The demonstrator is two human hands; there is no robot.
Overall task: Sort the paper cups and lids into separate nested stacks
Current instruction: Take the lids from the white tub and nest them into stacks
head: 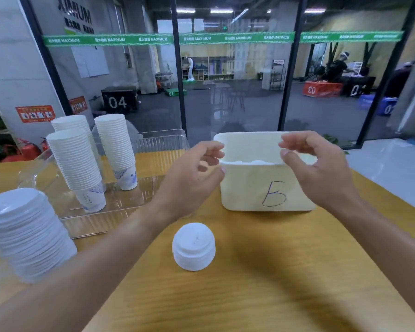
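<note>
Glass-walled gym behind wooden table; left grip and right grip loose, empty.

Brightness: even, bright on the near surface; the hall behind the glass wall is dimmer.
Source: ceiling strip lights far back.
Shadows: soft, under the forearms and beside the small lid stack.
Glare: pale reflections on the glass; sheen on the clear tray.
Blur: both hands slightly smeared; background soft.
Distortion: wide-angle, frame posts bow outward at the edges.
</note>
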